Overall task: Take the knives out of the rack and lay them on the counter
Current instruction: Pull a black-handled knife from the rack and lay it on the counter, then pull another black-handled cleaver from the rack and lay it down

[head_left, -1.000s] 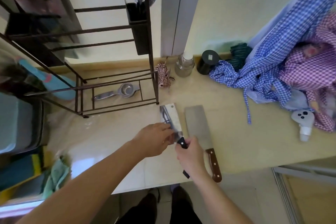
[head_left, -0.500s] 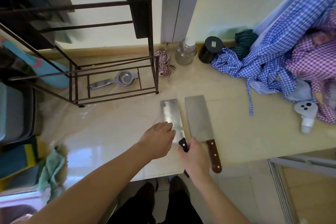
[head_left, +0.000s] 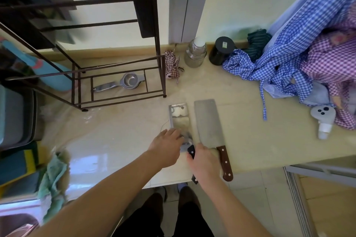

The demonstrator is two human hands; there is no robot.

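The black-handled cleaver [head_left: 179, 119], which was tilted up off the surface [head_left: 240, 121] a second ago, is now lying flat just beside the wooden-handled cleaver [head_left: 209, 127]. The right hand [head_left: 204, 161] is still gripping its handle, fingers clenched, while the left hand [head_left: 166, 147] is resting released on the blade, so this knife looks nearly placed.

no readable text is showing anywhere. a small pale sticker is sitting on top of the black canister [head_left: 221, 50] by the wall, but its print is too small to make out.
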